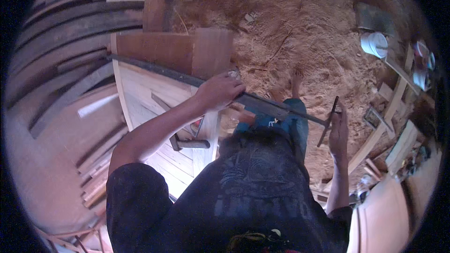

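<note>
A long dark metal bar clamp [267,104] stretches from the wooden panel [140,84] on my left across my lap to the right. My left hand [220,91] is closed around its bar near the panel's right edge. At the clamp's right end is a T-shaped crossbar handle [323,133]. My right hand [338,131] is against this handle, its fingers fairly straight and not wrapped round it. A dark hammer-like tool [192,144] lies on the panel's pale boards, beside a small red-marked object [197,124] partly hidden by my left forearm.
Long boards [70,37] are stacked at the left. Behind the panel stands a brown wooden block [213,49]. Sawdust covers the ground [281,28]. At the right are a white bucket [374,44], a long timber [382,131] and scattered offcuts.
</note>
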The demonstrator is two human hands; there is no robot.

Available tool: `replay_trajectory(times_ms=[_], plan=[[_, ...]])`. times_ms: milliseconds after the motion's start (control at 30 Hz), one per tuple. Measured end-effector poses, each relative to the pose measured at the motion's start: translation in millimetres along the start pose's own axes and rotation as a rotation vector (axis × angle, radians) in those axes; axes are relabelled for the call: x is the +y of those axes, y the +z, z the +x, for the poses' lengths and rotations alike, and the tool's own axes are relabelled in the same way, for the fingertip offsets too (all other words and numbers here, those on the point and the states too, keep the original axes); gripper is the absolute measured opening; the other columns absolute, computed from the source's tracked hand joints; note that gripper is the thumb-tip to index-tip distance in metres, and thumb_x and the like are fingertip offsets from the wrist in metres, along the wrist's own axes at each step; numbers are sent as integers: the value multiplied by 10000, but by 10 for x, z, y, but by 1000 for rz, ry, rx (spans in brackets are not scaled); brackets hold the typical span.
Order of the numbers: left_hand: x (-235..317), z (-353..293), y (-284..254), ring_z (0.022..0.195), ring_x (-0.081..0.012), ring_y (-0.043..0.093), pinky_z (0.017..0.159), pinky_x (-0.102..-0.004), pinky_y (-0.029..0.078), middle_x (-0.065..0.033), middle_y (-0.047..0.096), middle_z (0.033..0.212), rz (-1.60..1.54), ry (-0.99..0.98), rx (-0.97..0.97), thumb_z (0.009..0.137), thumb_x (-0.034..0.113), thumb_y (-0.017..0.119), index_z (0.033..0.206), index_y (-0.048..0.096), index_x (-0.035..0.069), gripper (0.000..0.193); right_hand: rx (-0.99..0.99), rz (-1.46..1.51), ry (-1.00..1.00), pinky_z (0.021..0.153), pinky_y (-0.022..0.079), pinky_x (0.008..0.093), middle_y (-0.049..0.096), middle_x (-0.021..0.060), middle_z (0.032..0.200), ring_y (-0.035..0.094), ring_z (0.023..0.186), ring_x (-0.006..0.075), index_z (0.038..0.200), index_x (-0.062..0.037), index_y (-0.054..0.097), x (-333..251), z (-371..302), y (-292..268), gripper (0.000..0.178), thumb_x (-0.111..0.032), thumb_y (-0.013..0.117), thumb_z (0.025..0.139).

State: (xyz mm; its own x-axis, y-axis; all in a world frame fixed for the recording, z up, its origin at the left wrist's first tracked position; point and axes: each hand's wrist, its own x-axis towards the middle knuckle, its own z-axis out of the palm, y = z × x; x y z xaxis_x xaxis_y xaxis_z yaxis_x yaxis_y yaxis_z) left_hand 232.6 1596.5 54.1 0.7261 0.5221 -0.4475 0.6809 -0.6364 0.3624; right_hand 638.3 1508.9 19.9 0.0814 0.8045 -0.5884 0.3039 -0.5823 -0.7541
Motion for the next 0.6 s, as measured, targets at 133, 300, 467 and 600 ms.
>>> replay_trajectory(times_ms=[133, 300, 467, 600], plan=[[-54, -57, -37, 1028, -287, 682, 984, -417, 493, -82, 693, 1086, -4, 0, 30, 849, 149, 677, 1132, 637, 95, 290, 312, -711, -755, 1036, 457, 474, 581, 184, 1282, 576, 1174, 324, 1511, -42, 437, 323, -7, -29, 688, -304, 730, 947], [-73, 51, -143, 1047, -286, 672, 954, -416, 514, -87, 687, 1082, -6, 41, 50, 840, 167, 675, 1122, 635, 87, 295, -81, -428, -1093, 800, 523, 453, 637, 77, 728, 599, 635, 265, 847, -46, 672, 286, 471, 237, 261, -277, 793, 836], [-125, 26, -115, 1201, -279, 637, 1030, -432, 481, -94, 679, 1248, -21, 20, -96, 750, 191, 755, 1258, 608, 72, 543, 14, -269, -791, 652, 450, 426, 531, 87, 608, 524, 562, 278, 735, -68, 639, 339, 355, 395, 172, -145, 596, 882], [-68, -6, -23, 1034, -263, 667, 941, -384, 513, -92, 685, 1054, -32, 41, 60, 824, 210, 659, 1061, 635, 66, 278, -53, -99, -198, 598, 378, 409, 516, 88, 597, 519, 567, 256, 734, -61, 643, 278, 167, 333, 321, -242, 551, 984]])
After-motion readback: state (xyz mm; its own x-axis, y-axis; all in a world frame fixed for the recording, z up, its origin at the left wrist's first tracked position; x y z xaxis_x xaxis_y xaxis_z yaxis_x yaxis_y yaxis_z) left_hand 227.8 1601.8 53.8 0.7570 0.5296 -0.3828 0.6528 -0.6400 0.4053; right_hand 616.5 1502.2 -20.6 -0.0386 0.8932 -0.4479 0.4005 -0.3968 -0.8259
